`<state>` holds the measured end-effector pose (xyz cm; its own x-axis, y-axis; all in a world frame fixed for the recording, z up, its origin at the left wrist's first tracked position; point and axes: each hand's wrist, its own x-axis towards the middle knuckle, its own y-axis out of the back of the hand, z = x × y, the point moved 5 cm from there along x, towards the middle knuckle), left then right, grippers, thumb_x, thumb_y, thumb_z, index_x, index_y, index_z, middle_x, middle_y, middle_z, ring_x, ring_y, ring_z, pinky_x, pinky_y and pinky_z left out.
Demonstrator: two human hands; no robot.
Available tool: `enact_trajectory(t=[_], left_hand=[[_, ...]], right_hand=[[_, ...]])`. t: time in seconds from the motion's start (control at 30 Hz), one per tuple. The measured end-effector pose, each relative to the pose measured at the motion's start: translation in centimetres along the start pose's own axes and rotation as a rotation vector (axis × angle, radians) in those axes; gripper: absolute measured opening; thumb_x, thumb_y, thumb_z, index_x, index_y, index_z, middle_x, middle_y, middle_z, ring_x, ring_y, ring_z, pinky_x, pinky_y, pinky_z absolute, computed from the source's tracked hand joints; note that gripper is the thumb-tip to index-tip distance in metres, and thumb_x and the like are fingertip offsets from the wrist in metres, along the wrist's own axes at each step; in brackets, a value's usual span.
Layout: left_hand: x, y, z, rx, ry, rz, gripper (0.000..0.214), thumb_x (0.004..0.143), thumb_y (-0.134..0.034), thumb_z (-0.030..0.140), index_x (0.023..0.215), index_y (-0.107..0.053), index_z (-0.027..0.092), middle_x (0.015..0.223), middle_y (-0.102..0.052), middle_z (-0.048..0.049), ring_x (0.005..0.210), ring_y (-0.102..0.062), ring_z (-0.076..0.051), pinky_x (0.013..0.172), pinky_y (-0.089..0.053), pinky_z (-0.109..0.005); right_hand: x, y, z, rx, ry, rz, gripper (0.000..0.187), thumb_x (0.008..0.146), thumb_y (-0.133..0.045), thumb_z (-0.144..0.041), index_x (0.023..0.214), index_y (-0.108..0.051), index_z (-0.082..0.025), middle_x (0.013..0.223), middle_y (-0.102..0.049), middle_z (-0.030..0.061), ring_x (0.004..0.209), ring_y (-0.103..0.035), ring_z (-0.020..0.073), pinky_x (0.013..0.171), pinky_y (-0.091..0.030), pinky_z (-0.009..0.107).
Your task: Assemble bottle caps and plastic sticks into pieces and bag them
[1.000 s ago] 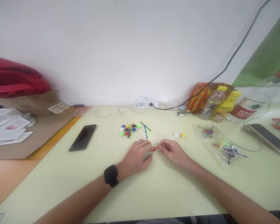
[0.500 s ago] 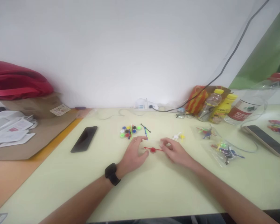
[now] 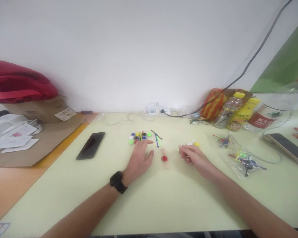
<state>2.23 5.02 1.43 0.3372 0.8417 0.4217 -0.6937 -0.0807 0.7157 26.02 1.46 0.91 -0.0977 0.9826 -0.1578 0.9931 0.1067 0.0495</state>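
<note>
A small spinner with a red round centre (image 3: 164,158) lies on the pale green table (image 3: 149,205) between my hands. Its red arrow is smeared into a faint blur, running toward and away from me. My left hand (image 3: 140,159), wearing a ring and a black watch, is open, thumb apart from the fingers, just left of the spinner. To the right, my right hand (image 3: 195,158) is closed with curled fingers; nothing shows in it. Beyond the left fingertips lies a cluster of coloured discs (image 3: 136,138), with blue and black arrows (image 3: 156,138) beside it.
White and yellow spinner pieces (image 3: 196,144) lie behind my right hand. Farther right are clear bags of coloured spinner parts (image 3: 245,162), a phone (image 3: 288,148) and bottles (image 3: 242,114). A black phone (image 3: 90,146) lies left. Cardboard (image 3: 49,145) holds white packets (image 3: 17,135).
The red arrow, sharp and pointing sideways before, is now blurred by spinning. My right hand has drawn away to the right and curled up. My left hand has moved slightly left.
</note>
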Motion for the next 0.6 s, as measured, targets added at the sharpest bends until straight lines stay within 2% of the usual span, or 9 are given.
enact_trajectory(t=[0.1,0.2,0.3,0.43,0.6], left_hand=[[0.37,0.44,0.31,0.025,-0.033,-0.074,0.024,0.104,-0.044,0.026,0.123,-0.06,0.025,0.124,-0.065,-0.0047,0.119,-0.053,-0.027,0.114,-0.036,-0.051],[0.54,0.66,0.56,-0.027,-0.053,-0.181,0.035,0.108,-0.037,0.034,0.136,-0.058,0.027,0.126,-0.065,-0.0055,0.12,-0.05,-0.027,0.11,-0.04,-0.05],[0.48,0.47,0.31,-0.061,-0.042,-0.258,0.044,0.109,-0.033,0.041,0.147,-0.051,0.029,0.119,-0.067,-0.0068,0.114,-0.05,-0.026,0.107,-0.044,-0.048],[0.37,0.22,-0.01,-0.087,-0.029,-0.285,0.048,0.11,-0.029,0.045,0.154,-0.044,0.033,0.125,-0.066,-0.0071,0.112,-0.05,-0.025,0.108,-0.044,-0.047],[0.3,0.18,0.05,-0.133,-0.019,-0.315,0.053,0.11,-0.022,0.047,0.16,-0.034,0.032,0.125,-0.066,-0.008,0.116,-0.049,-0.025,0.114,-0.038,-0.052]], right_hand=[[0.24,0.24,0.31,-0.052,0.0,0.014,0.055,0.085,-0.062,-0.071,0.065,-0.056,-0.02,0.059,-0.035,-0.004,0.055,-0.03,0.0118,0.052,-0.023,0.028],[0.46,0.47,0.47,-0.063,0.013,0.025,0.056,0.084,-0.062,-0.072,0.066,-0.056,-0.02,0.059,-0.035,-0.0039,0.054,-0.03,0.0118,0.051,-0.023,0.028],[0.52,0.56,0.53,-0.054,0.006,0.033,0.056,0.084,-0.062,-0.072,0.066,-0.055,-0.02,0.059,-0.035,-0.004,0.054,-0.03,0.0117,0.051,-0.023,0.027],[0.43,0.55,0.5,-0.041,-0.005,0.038,0.054,0.086,-0.063,-0.069,0.065,-0.055,-0.02,0.06,-0.035,-0.0042,0.055,-0.029,0.0113,0.053,-0.021,0.028],[0.42,0.49,0.48,-0.039,-0.006,0.043,0.054,0.087,-0.062,-0.069,0.065,-0.056,-0.02,0.059,-0.035,-0.0044,0.055,-0.029,0.0115,0.053,-0.021,0.028]])
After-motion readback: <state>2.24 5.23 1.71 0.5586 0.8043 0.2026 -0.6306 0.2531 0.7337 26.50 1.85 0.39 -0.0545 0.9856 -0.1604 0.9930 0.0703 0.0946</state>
